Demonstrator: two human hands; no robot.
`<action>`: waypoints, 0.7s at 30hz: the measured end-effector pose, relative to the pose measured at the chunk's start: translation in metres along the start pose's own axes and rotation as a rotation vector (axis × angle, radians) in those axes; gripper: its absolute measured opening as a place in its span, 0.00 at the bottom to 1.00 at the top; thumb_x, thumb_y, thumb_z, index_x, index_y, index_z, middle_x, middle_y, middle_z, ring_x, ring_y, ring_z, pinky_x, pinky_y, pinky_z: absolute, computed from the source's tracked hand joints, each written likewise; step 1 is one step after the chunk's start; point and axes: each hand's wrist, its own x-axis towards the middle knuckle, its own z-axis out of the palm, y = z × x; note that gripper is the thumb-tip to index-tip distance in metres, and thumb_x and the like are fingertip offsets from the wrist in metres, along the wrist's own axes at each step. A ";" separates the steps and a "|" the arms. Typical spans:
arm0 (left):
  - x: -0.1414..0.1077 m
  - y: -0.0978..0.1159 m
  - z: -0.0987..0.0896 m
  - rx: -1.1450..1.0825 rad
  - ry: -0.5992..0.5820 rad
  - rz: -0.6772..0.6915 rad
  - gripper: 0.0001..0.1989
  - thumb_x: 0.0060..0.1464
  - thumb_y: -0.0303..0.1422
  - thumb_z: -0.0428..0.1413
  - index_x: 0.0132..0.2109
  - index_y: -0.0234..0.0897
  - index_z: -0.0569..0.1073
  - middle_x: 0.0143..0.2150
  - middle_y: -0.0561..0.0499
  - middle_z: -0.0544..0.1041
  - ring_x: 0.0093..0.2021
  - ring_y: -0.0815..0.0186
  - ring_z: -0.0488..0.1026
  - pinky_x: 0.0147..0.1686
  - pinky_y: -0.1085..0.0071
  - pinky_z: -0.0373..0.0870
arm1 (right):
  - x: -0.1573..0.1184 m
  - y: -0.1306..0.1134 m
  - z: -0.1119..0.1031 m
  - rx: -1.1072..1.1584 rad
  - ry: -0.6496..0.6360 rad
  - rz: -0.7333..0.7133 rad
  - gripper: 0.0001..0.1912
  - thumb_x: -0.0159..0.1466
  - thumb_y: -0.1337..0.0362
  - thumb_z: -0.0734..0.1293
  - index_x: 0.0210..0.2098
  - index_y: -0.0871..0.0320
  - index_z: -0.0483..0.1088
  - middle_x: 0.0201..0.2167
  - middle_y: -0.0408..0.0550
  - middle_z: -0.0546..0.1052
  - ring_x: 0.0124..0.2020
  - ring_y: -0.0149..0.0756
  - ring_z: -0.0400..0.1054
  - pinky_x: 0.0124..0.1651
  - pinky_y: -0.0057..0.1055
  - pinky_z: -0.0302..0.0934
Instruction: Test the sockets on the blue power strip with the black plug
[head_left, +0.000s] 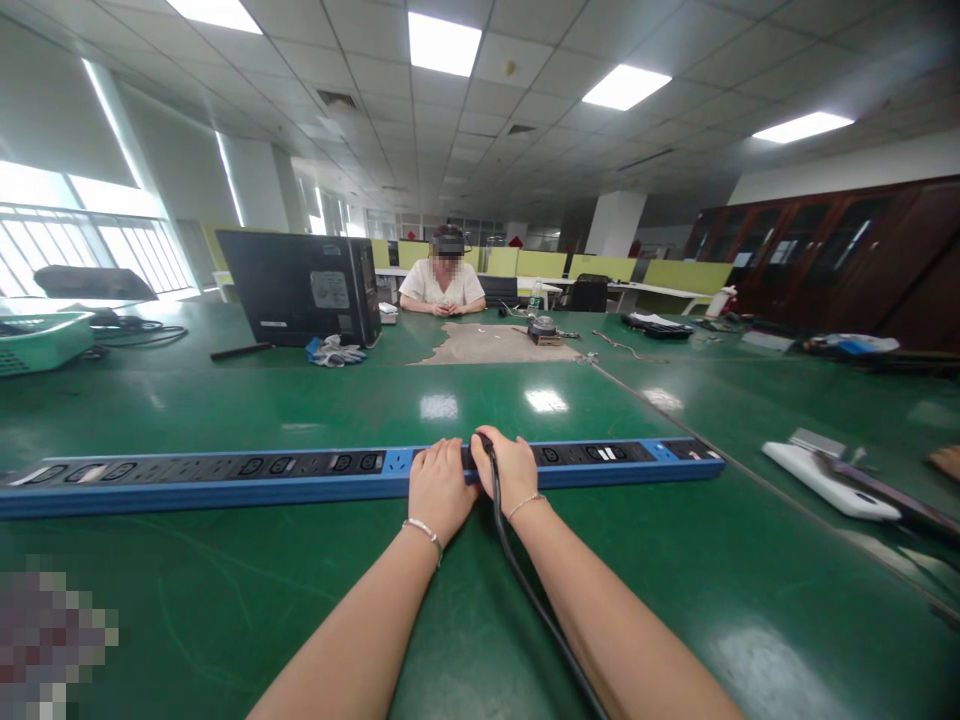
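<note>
A long blue power strip (300, 490) with black sockets lies across the green table. My left hand (441, 487) is wrapped over the strip near its middle, fingers on the top face and thumb toward the right. Just to its right, my right hand (507, 468) holds the black plug end of a cable (517, 570) at the strip's sockets. The cable runs from the plug down toward the bottom edge, beside my right forearm. Whether the plug sits in a socket is hidden by my fingers.
Across the green table (337, 400) sits a person (444, 285). A black computer case (300, 288), gloves (335, 350) and a green basket (45, 342) are at the left. A white device (829, 480) lies at the right.
</note>
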 end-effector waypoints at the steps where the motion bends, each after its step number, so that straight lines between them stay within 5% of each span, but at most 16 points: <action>1: 0.000 0.000 -0.001 0.003 -0.007 -0.003 0.20 0.53 0.32 0.48 0.53 0.30 0.64 0.50 0.41 0.73 0.55 0.57 0.65 0.53 0.62 0.56 | 0.001 -0.003 -0.001 -0.049 -0.009 -0.014 0.16 0.64 0.57 0.54 0.40 0.52 0.71 0.31 0.46 0.79 0.37 0.39 0.72 0.55 0.42 0.49; 9: 0.001 0.001 -0.008 0.058 -0.051 0.026 0.19 0.58 0.28 0.42 0.55 0.31 0.63 0.53 0.41 0.72 0.55 0.59 0.65 0.52 0.63 0.59 | -0.004 -0.017 0.002 -0.263 -0.038 -0.004 0.18 0.66 0.59 0.52 0.43 0.56 0.69 0.27 0.48 0.78 0.32 0.35 0.72 0.57 0.39 0.45; 14: 0.000 -0.001 -0.003 0.056 0.017 0.011 0.20 0.59 0.31 0.42 0.56 0.30 0.62 0.49 0.39 0.74 0.53 0.59 0.67 0.51 0.62 0.60 | -0.014 -0.012 0.009 -0.224 0.065 0.012 0.17 0.66 0.59 0.51 0.44 0.55 0.69 0.32 0.47 0.78 0.38 0.34 0.71 0.58 0.37 0.43; 21: -0.001 0.000 -0.005 -0.037 0.001 0.068 0.22 0.59 0.31 0.43 0.60 0.43 0.59 0.49 0.47 0.75 0.53 0.62 0.67 0.52 0.61 0.58 | -0.024 -0.002 0.004 -0.130 -0.032 -0.044 0.21 0.65 0.59 0.53 0.53 0.59 0.64 0.47 0.52 0.74 0.53 0.39 0.63 0.56 0.37 0.49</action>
